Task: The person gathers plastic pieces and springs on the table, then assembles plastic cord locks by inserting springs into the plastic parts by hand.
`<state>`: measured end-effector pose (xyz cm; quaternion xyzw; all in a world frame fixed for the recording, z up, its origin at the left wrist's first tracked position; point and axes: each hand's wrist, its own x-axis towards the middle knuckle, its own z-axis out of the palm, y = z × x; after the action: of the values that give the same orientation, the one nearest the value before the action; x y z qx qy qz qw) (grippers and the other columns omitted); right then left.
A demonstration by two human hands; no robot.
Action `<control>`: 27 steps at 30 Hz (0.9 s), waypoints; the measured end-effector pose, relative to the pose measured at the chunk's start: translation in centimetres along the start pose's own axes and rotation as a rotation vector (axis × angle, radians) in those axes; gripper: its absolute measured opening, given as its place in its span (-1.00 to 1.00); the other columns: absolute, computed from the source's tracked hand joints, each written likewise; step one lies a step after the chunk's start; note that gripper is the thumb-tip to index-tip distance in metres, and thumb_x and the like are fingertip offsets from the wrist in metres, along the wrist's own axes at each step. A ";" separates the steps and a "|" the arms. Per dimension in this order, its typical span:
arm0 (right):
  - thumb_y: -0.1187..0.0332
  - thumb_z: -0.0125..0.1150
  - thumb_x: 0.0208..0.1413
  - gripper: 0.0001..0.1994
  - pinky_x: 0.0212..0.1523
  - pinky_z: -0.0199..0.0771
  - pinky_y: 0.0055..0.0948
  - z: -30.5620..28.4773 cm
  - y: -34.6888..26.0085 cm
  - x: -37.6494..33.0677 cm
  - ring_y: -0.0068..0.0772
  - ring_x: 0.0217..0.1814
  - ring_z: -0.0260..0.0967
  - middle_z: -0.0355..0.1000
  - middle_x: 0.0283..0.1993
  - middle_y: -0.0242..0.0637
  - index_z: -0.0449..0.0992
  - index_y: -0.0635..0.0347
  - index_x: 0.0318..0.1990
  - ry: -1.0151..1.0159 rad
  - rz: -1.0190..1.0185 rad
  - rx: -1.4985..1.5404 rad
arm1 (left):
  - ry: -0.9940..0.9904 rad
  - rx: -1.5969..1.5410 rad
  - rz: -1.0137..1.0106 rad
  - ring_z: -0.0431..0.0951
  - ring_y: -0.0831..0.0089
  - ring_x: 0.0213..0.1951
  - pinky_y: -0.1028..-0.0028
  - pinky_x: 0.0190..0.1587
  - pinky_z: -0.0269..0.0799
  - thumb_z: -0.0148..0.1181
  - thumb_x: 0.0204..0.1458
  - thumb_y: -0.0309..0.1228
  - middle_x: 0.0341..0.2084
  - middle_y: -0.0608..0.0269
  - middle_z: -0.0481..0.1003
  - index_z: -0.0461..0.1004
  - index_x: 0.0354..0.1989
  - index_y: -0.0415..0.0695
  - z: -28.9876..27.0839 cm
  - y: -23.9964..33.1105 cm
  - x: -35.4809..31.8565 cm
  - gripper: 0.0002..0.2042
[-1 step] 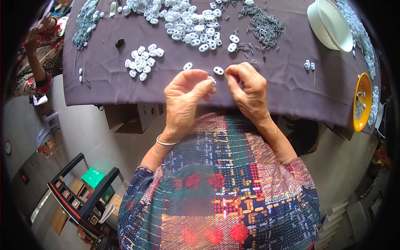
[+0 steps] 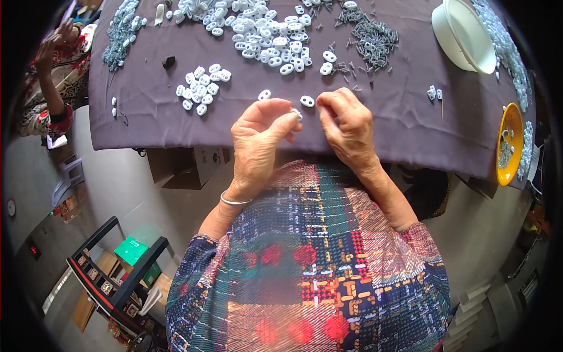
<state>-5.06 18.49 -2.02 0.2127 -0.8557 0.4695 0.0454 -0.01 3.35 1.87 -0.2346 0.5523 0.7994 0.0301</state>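
Observation:
Between the thumb and fingertips of my left hand is a small white plastic piece, partly covered by the fingers. To its right, my right hand is closed in a pinch, and whatever it may hold is too small to make out. A gap separates the two hands' fingertips. One white oval two-hole piece lies on the cloth just beyond that gap. Another two-hole piece rests beyond my left fingers. A small cluster of white pieces sits farther left.
On the dark tablecloth, a large heap of white pieces lies beyond the hands, beside a pile of small grey screws. A white basin and a yellow dish stand right. Another person's arm shows far left.

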 end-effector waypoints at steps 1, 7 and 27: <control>0.61 0.14 -0.12 -0.82 -0.43 0.34 -0.41 0.3 0.3 0.1 -0.27 -0.47 0.34 0.34 -0.43 -0.25 0.45 0.21 -0.31 0.010 -0.021 -0.096 | 0.019 -0.041 -0.021 0.54 0.46 -0.40 0.57 -0.41 0.41 0.18 -0.05 -0.60 -0.43 0.22 0.51 0.45 -0.26 -0.25 -0.1 -0.2 0.1 -0.83; 0.62 0.15 -0.12 -0.82 -0.44 0.36 -0.43 0.5 0.4 0.9 -0.34 -0.48 0.35 0.35 -0.40 -0.24 0.45 0.26 -0.30 0.112 -0.080 -0.114 | 0.019 -0.093 -0.102 0.53 0.48 -0.39 0.58 -0.39 0.40 0.16 -0.02 -0.56 -0.40 0.26 0.50 0.45 -0.24 -0.23 -0.3 -0.1 0.2 -0.85; 0.47 0.09 0.12 -0.90 -0.38 0.32 -0.73 1.0 -2.1 -0.4 -0.69 -0.38 0.32 0.40 -0.36 -0.40 0.44 0.30 -0.24 0.088 0.360 0.742 | -0.077 -0.117 -0.073 0.50 0.55 -0.33 0.59 -0.28 0.40 0.15 0.02 -0.50 -0.34 0.26 0.51 0.48 -0.26 -0.27 1.4 -0.6 0.2 -0.86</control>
<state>-3.69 16.85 -1.05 0.0415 -0.6492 0.7552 -0.0806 -0.45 4.79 1.65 -0.2251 0.4939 0.8372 0.0667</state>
